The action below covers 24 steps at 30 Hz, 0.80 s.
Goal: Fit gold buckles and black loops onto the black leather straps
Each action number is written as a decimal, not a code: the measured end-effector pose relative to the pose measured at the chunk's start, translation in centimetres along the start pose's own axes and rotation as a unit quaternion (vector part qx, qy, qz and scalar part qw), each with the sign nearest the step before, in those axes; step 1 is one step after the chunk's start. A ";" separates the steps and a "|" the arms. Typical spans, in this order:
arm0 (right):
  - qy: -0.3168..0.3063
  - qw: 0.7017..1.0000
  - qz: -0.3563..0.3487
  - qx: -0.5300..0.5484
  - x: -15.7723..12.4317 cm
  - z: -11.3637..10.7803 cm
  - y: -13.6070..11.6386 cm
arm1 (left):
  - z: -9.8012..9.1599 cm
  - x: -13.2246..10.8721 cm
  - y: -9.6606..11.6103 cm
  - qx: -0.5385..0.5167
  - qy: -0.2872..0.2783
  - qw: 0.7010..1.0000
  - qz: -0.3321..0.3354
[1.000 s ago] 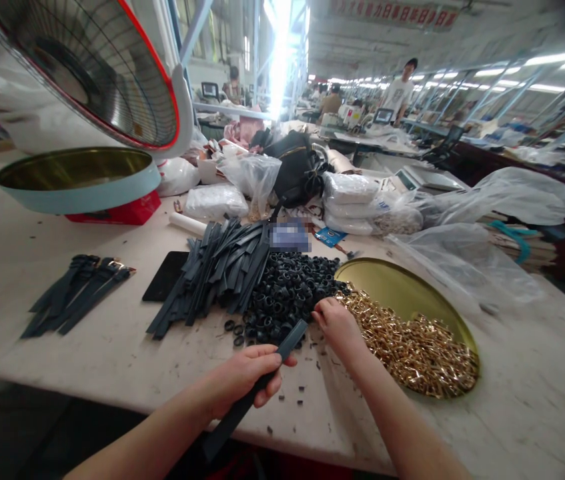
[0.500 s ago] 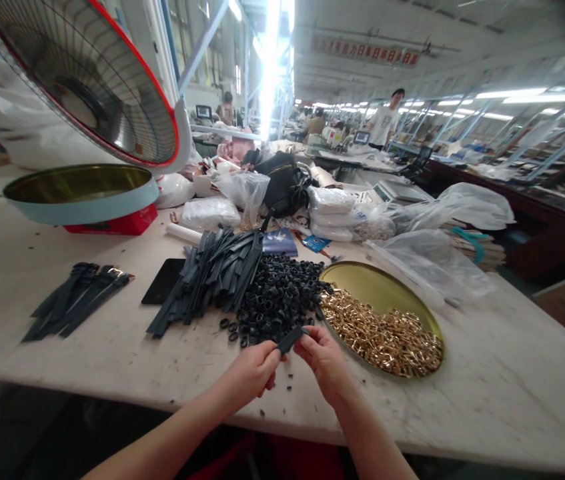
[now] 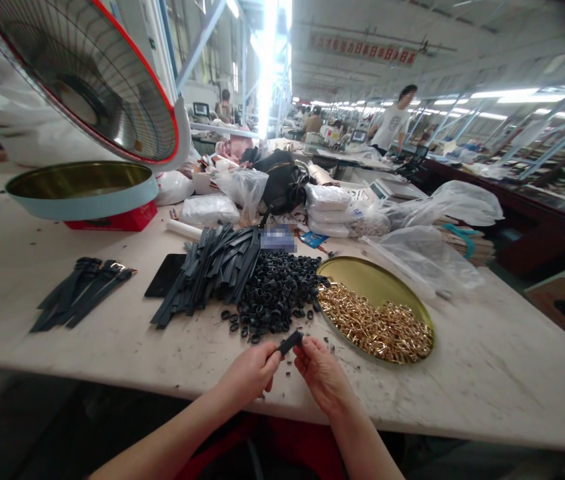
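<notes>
My left hand [image 3: 252, 370] is closed, pinching a short dark strap [image 3: 289, 343] between thumb and fingers over the table's front part. At the strap's far end, the thumb and fingertips of my right hand [image 3: 321, 373] are pinched together on it. Whether a small loop sits at that end I cannot make out. Just beyond my hands lies a heap of small black loops [image 3: 277, 293]. Left of it is a pile of dark straps [image 3: 212, 270]. A round gold tray [image 3: 362, 270] to the right holds many gold buckles [image 3: 379, 327].
Several straps with buckles [image 3: 82, 293] lie at the left, near a dark flat slab [image 3: 166, 275]. A fan [image 3: 87, 87] leans over a round tin [image 3: 82, 207] on a red box [image 3: 112, 219]. Plastic bags [image 3: 422, 260] and a black bag [image 3: 282, 180] lie behind. A person [image 3: 392, 123] stands farther back.
My right hand has turned slightly and its fingers have curled in at the strap's end. The view has shifted a little. The person in the background has moved slightly right.
</notes>
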State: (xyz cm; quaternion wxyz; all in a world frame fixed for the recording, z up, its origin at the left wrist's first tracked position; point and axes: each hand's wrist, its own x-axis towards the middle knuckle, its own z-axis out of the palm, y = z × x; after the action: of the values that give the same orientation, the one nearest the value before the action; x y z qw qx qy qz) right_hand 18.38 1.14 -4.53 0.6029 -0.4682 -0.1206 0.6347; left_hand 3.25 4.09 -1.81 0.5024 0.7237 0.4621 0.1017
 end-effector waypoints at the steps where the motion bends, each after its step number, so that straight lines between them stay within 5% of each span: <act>1: 0.001 1.000 -0.004 0.003 -0.1 0.1 0.2 | 0.1 -0.1 0.1 -0.005 -0.007 1.000 -0.005; 6: 0.011 0.996 -0.054 -0.072 -0.2 -0.8 0.4 | -0.6 -0.4 0.4 0.063 -0.009 0.998 0.027; 11: -0.068 0.966 -0.073 -0.240 -0.9 -1.4 -0.4 | -2.0 -0.7 0.4 0.160 -0.044 0.985 0.054; 14: -0.102 0.957 -0.062 -0.266 -1.4 -0.6 0.1 | -1.9 -0.5 0.7 0.127 -0.042 0.990 0.051; 19: -0.109 0.923 -0.152 -0.335 -1.0 0.0 0.3 | -1.2 0.2 1.1 0.065 -0.021 0.997 0.038; 22: -0.102 0.843 -0.183 -0.495 0.9 -1.3 -3.1 | -1.4 1.1 0.8 0.009 -0.009 0.998 0.058; 24: 0.051 0.699 -0.235 -0.673 2.9 -2.6 -6.3 | -1.4 1.8 0.4 -0.021 0.007 0.999 0.043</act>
State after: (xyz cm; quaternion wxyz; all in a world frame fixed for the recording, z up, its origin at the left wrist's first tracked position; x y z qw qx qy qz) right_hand 24.86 4.15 -2.69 0.2615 -0.7372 -0.5910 0.1970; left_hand 3.56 6.32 -1.37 0.5096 0.7316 0.4313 0.1380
